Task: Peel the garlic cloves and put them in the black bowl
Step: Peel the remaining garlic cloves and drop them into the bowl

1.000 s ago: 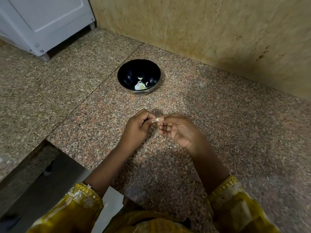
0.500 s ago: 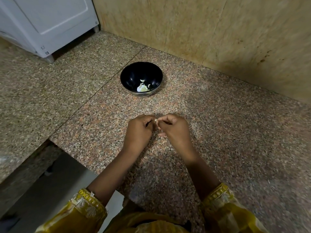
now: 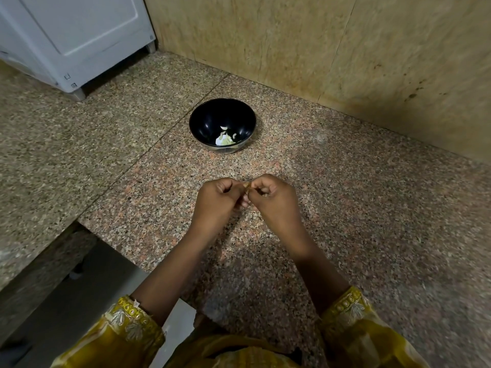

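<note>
Both hands working one garlic clove over the granite surface: left hand and right hand each pinching it, grip clamped from opposite sides, likely stripping skin, black bowl sitting just ahead.

I hold my left grip and right grip close together out front, backs up, fingers curled, forearms angling inward, with thumb and forefinger of each pinching one small garlic clove between them.

Garlic clove — barely visible, too small
</note>
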